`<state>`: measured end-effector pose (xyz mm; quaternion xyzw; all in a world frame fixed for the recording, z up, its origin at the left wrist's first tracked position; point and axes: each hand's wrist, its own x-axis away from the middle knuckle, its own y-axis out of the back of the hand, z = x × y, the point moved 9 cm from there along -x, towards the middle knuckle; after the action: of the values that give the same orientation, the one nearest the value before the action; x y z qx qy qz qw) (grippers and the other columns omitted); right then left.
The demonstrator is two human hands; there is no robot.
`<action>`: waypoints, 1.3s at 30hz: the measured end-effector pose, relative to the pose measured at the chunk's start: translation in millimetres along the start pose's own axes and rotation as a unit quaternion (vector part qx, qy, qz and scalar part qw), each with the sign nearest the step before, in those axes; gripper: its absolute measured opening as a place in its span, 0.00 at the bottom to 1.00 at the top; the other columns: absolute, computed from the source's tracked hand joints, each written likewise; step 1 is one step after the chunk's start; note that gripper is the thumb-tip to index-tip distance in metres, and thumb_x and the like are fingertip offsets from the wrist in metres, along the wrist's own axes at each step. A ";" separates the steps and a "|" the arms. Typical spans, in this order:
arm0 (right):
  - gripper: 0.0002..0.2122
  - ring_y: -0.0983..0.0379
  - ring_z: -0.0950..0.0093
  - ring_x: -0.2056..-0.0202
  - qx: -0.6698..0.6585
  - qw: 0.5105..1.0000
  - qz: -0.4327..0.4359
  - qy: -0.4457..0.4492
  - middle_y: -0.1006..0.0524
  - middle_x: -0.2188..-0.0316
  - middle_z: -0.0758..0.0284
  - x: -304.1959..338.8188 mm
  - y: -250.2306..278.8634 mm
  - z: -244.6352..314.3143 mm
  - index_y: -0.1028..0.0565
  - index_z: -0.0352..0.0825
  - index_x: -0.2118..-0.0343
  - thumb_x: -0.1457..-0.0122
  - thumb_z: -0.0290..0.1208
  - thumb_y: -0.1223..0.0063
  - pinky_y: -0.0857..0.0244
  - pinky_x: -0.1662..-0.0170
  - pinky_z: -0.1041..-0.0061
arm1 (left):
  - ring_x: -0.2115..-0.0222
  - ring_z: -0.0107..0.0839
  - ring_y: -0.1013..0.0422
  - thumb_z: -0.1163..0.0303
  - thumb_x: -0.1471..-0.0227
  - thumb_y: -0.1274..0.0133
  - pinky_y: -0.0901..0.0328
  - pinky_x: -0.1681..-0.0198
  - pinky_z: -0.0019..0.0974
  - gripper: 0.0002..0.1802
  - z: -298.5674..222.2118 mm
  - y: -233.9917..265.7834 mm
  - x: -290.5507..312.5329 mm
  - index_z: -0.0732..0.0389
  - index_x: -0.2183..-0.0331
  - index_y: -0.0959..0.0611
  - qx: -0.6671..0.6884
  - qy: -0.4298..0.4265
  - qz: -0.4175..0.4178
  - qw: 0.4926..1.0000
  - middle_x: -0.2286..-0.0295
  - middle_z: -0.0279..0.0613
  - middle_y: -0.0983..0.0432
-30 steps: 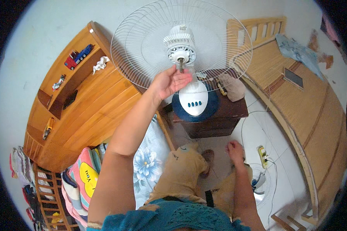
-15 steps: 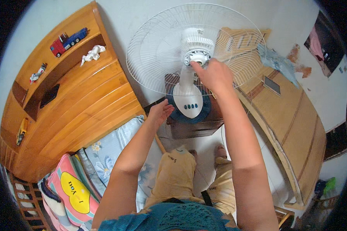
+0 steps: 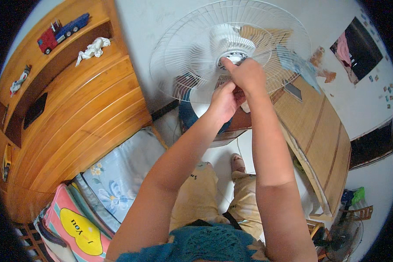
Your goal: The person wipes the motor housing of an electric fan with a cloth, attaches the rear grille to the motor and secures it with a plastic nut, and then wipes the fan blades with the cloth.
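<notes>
A standing fan shows its white wire grille (image 3: 205, 41), with a white motor housing (image 3: 231, 40) behind it. My right hand (image 3: 249, 76) is closed at the round hub (image 3: 234, 55) in the grille's middle, thumb on the left and fingers curled on the right. Just below it, my left hand (image 3: 224, 102) meets the right one in front of the fan's neck. Its fingers look curled inward, and what they hold, if anything, is hidden. Behind my left hand, the white fan base (image 3: 199, 105) with its dark blue round foot is partly covered.
A wooden headboard (image 3: 105, 100) on the left holds a toy truck (image 3: 61, 32), crumpled white cloth (image 3: 93, 49) and a dark phone-like object (image 3: 36, 111). Folded bedding (image 3: 81, 227) lies below. On the right stands a mat-covered bed (image 3: 318, 131) with a dark flat device (image 3: 293, 91); another fan (image 3: 345, 240) is lower right.
My left hand has moved up and right from beside the fan base to join my right hand below the hub. The right hand remains at the hub. The whole view has shifted.
</notes>
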<state>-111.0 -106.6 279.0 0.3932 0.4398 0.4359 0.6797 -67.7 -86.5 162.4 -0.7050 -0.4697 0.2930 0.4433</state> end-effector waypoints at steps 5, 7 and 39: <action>0.32 0.28 0.52 0.65 0.018 1.000 0.004 0.018 0.26 0.71 0.46 -4.8 -4.5 8.2 0.25 0.23 0.72 0.54 0.58 0.55 0.35 0.61 0.61 | 0.74 0.25 0.35 0.74 0.50 0.58 0.40 0.70 0.28 0.09 -5.7 7.4 -7.1 0.58 0.65 0.26 -0.015 -0.003 -0.011 1.000 0.71 0.33 0.30; 0.31 0.28 0.52 0.66 0.021 0.999 0.007 0.023 0.26 0.71 0.45 -4.3 -5.3 9.9 0.25 0.22 0.73 0.53 0.57 0.55 0.35 0.61 0.61 | 0.72 0.27 0.34 0.73 0.49 0.58 0.39 0.67 0.30 0.09 -5.3 8.3 -10.1 0.58 0.64 0.27 -0.036 -0.002 0.004 0.999 0.69 0.34 0.29; 0.18 0.30 0.69 0.80 -0.783 0.496 0.343 -0.150 0.27 0.79 0.62 -12.2 -118.0 -39.7 0.31 0.30 0.69 0.44 0.45 0.55 0.32 0.77 0.71 | 0.78 0.23 0.30 0.59 0.47 0.55 0.43 0.81 0.20 0.14 -28.7 -3.3 -7.0 0.58 0.64 0.26 -0.324 0.068 -0.062 0.942 0.76 0.35 0.25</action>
<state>-122.0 -148.7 161.7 -0.1214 -0.3597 0.7349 0.5619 -47.9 -102.5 177.9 -0.7982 -0.5508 0.0481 0.2391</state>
